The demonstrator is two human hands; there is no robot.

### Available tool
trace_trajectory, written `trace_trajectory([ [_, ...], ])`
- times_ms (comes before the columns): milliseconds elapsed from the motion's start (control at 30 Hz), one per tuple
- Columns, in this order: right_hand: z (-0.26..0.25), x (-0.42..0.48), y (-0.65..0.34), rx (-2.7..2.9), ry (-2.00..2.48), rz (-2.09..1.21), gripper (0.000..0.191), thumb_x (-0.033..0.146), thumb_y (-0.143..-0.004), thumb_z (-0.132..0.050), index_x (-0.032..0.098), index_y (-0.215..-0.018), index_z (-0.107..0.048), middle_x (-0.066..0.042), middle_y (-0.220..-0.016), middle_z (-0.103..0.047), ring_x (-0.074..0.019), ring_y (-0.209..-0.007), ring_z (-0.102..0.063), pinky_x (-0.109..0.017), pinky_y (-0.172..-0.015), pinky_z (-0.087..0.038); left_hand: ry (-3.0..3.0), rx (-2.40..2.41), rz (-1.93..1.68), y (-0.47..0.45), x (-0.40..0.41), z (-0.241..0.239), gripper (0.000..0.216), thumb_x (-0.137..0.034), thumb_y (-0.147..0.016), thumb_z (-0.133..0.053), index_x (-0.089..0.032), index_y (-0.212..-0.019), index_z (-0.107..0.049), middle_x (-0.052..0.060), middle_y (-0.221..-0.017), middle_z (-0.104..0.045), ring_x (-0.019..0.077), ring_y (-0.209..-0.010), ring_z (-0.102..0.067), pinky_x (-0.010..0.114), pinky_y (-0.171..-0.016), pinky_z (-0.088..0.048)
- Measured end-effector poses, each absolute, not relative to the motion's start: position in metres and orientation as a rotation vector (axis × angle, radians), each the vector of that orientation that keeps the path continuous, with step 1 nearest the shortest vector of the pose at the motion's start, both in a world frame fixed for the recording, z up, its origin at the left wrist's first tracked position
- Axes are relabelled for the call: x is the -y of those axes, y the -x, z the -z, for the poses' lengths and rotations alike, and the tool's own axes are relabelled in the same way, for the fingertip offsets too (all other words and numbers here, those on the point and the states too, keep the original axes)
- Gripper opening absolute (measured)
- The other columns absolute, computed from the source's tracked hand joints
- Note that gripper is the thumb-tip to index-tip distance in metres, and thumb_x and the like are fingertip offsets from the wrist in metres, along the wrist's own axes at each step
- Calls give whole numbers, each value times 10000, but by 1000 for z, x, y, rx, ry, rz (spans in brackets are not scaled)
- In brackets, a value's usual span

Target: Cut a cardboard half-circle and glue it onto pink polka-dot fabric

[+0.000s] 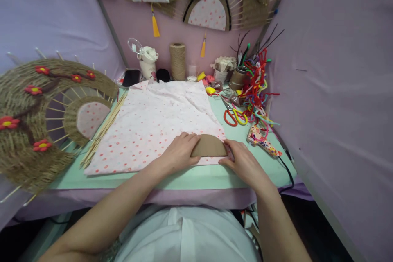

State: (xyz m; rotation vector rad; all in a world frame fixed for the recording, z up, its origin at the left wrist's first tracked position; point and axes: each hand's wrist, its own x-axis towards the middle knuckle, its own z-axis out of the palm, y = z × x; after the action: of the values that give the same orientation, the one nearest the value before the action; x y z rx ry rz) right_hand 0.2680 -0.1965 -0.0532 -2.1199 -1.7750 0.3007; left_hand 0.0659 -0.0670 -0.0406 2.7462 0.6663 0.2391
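Note:
A brown cardboard half-circle [209, 146] lies on the white cloth with red dots [159, 118], its straight edge toward me near the cloth's front edge. My left hand [183, 150] grips the cardboard's left end, fingers on top and thumb along the lower corner. At the right end, my right hand [241, 159] pinches the corner between thumb and fingers, with a bit of the cloth seemingly at the fingertips. Both hands rest low over the cloth.
Red and yellow-handled scissors [235, 117], a patterned glue gun [263, 141] with a black cord and tangled pipe cleaners [258, 77] lie right. Thin sticks [104, 129] and a twine-wrapped fan [58, 118] are left. A twine spool [177, 61] and white cup [148, 62] stand behind.

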Motion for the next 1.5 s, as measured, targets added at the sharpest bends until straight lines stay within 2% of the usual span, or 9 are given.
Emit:
trace_trajectory([
  [767, 52, 201, -274, 1688, 2041, -445, 540, 243, -770, -690, 199, -1277, -510, -106, -1241, -609, -263, -1154, -543, -397, -972, -429, -2667, -634, -305, -64, 63, 51, 549, -378, -816, -647, -189, -1303, -478, 97, -1253, -604, 276, -1091, -506, 423, -942, -424],
  [933, 53, 204, -276, 1664, 2009, -479, 510, 266, -780, -670, 215, -1266, -524, -99, -1247, -605, -260, -1153, -546, -397, -969, -430, -2675, -628, -280, -64, 64, 49, 576, -406, -810, -648, -206, -1322, -473, 99, -1293, -592, 282, -1144, -510, 436, -986, -405],
  [1033, 53, 205, -278, 1647, 1964, -468, 480, 300, -802, -650, 223, -1259, -526, -90, -1269, -595, -251, -1159, -550, -381, -971, -435, -2698, -644, -292, -59, 59, 44, 656, -467, -811, -637, -189, -1370, -436, 123, -1380, -530, 294, -1226, -482, 442, -1029, -381],
  [1133, 51, 200, -281, 1555, 1980, -413, 386, 322, -855, -588, 200, -1219, -554, -105, -1236, -619, -239, -1097, -592, -354, -920, -460, -2695, -788, -314, -46, 45, 38, 587, -472, -868, -553, -169, -1361, -458, 141, -1383, -522, 295, -1263, -470, 431, -1041, -377],
  [1267, 44, 182, -285, 1412, 2140, -335, 243, 288, -890, -531, 170, -1082, -621, -108, -1042, -696, -232, -956, -640, -328, -829, -459, -2669, -1121, -213, -16, 22, 32, 412, -440, -895, -480, -166, -1175, -607, 133, -1202, -626, 294, -1153, -555, 414, -994, -414],
  [1400, 38, 164, -285, 1441, 2281, -345, 157, 272, -898, -537, 173, -943, -650, -92, -937, -718, -221, -851, -647, -298, -738, -423, -2655, -1291, -218, 21, 5, 28, 444, -455, -877, -468, -140, -1149, -623, 138, -1184, -639, 297, -1109, -582, 418, -984, -427],
  [1500, 37, 155, -286, 1466, 2336, -342, 165, 282, -915, -524, 176, -927, -650, -91, -932, -721, -220, -848, -647, -286, -694, -396, -2608, -1492, -186, 45, -13, 23, 458, -454, -876, -442, -142, -1162, -616, 151, -1210, -632, 309, -1127, -582, 415, -969, -439],
])
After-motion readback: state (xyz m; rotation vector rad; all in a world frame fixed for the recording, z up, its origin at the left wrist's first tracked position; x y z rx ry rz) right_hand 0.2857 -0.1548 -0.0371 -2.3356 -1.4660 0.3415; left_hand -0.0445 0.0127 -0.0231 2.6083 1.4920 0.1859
